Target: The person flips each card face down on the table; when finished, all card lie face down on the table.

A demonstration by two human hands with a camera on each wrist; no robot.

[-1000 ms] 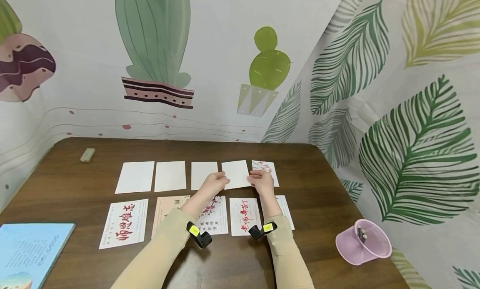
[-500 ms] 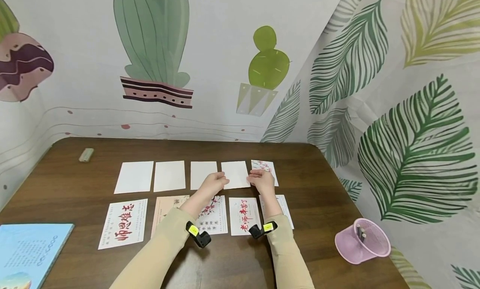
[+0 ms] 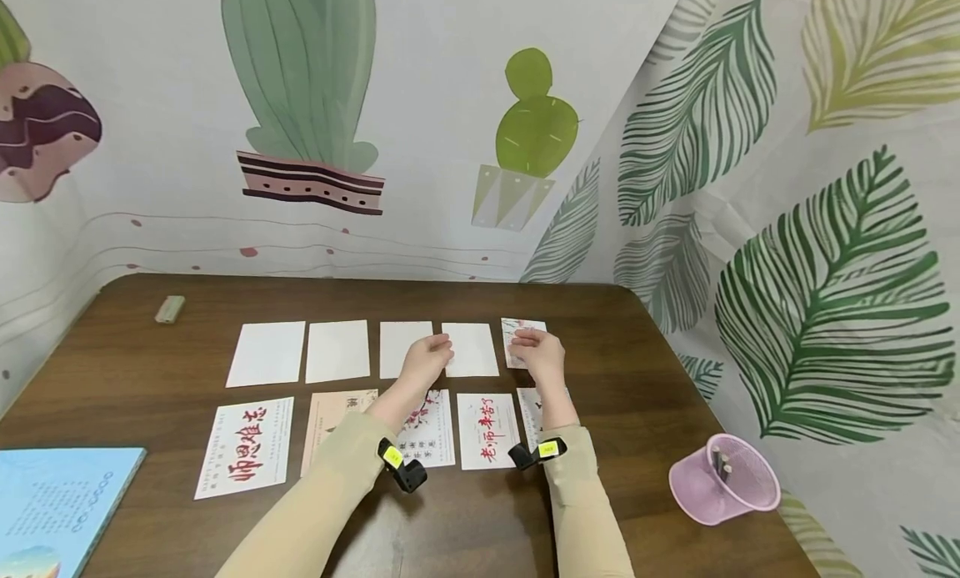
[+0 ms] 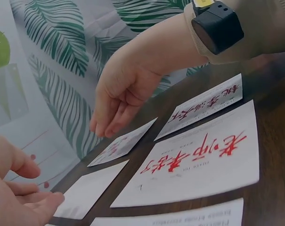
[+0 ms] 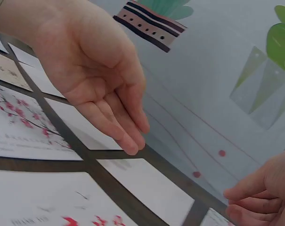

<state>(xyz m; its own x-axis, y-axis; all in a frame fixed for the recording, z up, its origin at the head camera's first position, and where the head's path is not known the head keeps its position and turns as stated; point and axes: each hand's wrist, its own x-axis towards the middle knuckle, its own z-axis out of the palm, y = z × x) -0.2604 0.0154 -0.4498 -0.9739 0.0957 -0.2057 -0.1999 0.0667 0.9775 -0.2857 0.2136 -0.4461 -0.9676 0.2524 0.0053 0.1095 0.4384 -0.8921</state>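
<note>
My left hand [image 3: 426, 363] hovers between the third and fourth cards of the back row, its fingers loosely bent and holding nothing. The fourth card [image 3: 471, 350] is blank white and lies flat between both hands. Over the blossom-printed card [image 3: 514, 331] at the row's right end, my right hand [image 3: 543, 358] hangs with relaxed fingers, partly hiding it. In the left wrist view the right hand [image 4: 126, 92] is above that card, with a visible gap. The right wrist view shows the left hand [image 5: 97, 77] above the blank cards, palm partly visible.
Three more blank cards, including the leftmost card [image 3: 266, 354], line the back row. Printed cards, such as the red-lettered card [image 3: 487, 432], form the front row. A pink mesh pen cup [image 3: 693, 486], a blue book [image 3: 63, 503] and a small pale block [image 3: 170, 309] flank them.
My right hand has let go of the fourth white card and moved right, over the blossom card. The left hand has lifted slightly away from the white card, which now lies straighter.
</note>
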